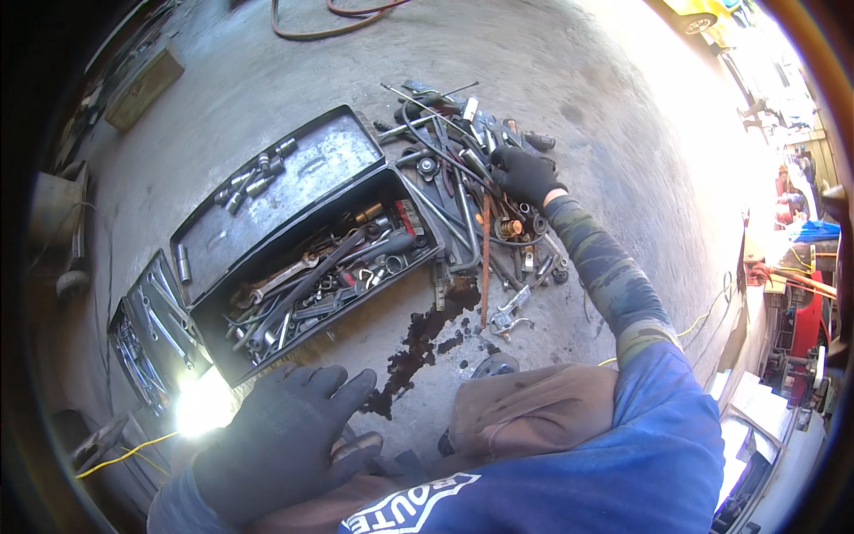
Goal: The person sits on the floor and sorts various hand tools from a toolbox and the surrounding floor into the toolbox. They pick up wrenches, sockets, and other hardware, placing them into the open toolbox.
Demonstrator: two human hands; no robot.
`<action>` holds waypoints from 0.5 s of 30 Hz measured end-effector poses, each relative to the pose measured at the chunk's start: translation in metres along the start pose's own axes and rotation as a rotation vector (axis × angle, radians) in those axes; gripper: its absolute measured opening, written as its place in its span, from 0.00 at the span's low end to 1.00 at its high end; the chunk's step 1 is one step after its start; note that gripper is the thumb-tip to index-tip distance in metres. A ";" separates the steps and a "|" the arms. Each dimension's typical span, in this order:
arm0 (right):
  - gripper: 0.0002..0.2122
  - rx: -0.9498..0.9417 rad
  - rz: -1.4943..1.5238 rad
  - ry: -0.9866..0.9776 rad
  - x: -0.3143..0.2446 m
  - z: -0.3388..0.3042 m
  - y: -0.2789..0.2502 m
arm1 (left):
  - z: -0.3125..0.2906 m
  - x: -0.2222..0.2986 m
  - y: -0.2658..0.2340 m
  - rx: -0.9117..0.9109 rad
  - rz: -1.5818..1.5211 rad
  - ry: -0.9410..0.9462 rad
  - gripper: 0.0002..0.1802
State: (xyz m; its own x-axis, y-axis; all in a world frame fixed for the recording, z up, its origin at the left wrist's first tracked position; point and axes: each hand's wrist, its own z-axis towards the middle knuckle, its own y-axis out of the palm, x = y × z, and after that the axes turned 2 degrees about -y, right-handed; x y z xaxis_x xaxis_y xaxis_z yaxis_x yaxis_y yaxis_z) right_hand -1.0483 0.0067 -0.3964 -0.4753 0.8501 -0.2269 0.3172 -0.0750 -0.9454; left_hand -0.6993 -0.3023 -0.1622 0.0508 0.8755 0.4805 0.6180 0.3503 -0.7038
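Right hand (525, 173) is at the tool pile (471, 165) on the floor (614, 142), off the toolbox's (369, 294) right end; fingertips hidden, we can't tell if we've gripped anything. Left hand (298, 427) is loose, fingers apart, near the box's front edge. Looks like we're picking through tools; next move calls for freeing one piece cleanly

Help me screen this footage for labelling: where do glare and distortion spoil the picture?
In the head view, a blown-out white glare sits beside the left hand; in the head view, the floor at upper right is washed out; in the head view, straight edges bend toward the dark rim, while the toolbox lid and right hand stay readable.
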 end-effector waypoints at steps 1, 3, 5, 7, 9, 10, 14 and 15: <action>0.19 -0.030 -0.046 0.032 0.004 -0.002 0.005 | 0.002 0.000 0.001 -0.003 0.003 0.008 0.36; 0.18 0.134 -0.052 -0.078 0.004 0.001 0.015 | 0.006 0.002 0.002 -0.014 0.010 0.010 0.36; 0.15 0.274 -0.058 -0.272 -0.002 0.010 0.019 | 0.010 0.005 0.002 -0.042 -0.010 -0.015 0.36; 0.15 0.119 -0.176 -0.301 -0.011 0.025 0.021 | 0.015 0.004 0.004 -0.086 -0.015 -0.036 0.36; 0.12 0.047 -0.229 -0.303 -0.019 0.037 0.024 | 0.021 -0.001 0.005 -0.136 0.004 -0.036 0.36; 0.12 0.053 -0.243 -0.273 -0.022 0.041 0.027 | 0.022 -0.004 0.008 -0.095 0.005 -0.025 0.35; 0.12 0.032 -0.205 -0.180 -0.031 0.049 0.031 | 0.013 -0.013 0.016 0.051 0.041 -0.011 0.34; 0.12 0.013 -0.199 -0.159 -0.032 0.049 0.030 | 0.013 -0.015 0.018 0.105 0.059 0.010 0.34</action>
State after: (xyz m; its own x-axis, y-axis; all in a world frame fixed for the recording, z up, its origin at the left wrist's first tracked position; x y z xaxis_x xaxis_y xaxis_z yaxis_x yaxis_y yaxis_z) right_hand -1.0639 -0.0481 -0.4287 -0.6505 0.7563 -0.0694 0.1944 0.0775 -0.9779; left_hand -0.6991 -0.3042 -0.1891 0.0929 0.8927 0.4411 0.5284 0.3313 -0.7817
